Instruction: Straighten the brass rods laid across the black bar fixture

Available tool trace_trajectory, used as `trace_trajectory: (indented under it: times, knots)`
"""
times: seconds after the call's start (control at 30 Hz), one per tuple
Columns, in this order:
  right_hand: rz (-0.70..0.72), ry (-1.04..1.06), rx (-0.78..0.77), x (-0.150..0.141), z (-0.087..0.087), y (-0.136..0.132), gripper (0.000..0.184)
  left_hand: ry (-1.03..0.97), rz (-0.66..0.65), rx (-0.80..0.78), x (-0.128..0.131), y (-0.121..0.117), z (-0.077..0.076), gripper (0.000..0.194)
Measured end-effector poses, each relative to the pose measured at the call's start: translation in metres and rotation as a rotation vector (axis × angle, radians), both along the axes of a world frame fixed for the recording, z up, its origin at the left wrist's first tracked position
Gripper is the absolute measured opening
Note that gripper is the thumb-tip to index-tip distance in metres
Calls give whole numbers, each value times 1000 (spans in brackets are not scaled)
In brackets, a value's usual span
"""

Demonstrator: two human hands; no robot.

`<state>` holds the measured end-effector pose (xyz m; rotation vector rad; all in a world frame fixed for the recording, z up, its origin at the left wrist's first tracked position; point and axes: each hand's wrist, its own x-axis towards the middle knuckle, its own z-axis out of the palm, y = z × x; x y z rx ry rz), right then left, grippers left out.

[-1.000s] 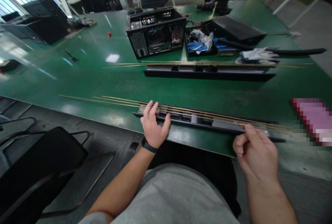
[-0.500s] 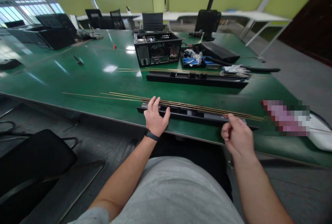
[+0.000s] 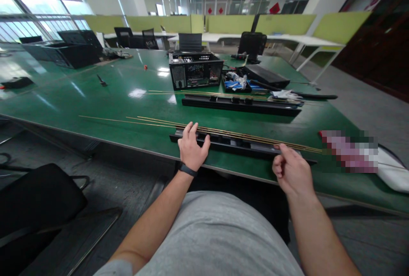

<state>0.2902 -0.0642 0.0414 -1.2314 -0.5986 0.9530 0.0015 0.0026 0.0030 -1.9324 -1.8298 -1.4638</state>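
A long black channel-shaped bar lies along the near edge of the green table, with several thin brass-coloured rods on its far side, their left ends fanned out over the table. My left hand rests over the bar's left part, fingers spread, fingertips at the rods. Near the bar's right end is my right hand, its fingers curled and the index finger stretched toward the rods. A small brownish bit shows at that fingertip, too small to name. The thumb side of this hand is partly hidden.
A second black bar with thin rods lies farther back. Behind it stand an open computer case and a tray with blue-white gloves. A blurred pink packet and a white object lie at right; a black chair stands at left.
The view has tilted up a little, so the table's far things sit lower in the picture. Both hands keep nearly the same place and pose at the bar.
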Motion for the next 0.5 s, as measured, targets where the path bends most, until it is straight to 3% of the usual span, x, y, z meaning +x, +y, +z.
trace_trajectory:
  times: [0.5]
  knots:
    - [19, 13, 2, 4, -1, 1, 64, -4, 4, -10, 1, -1, 2, 56]
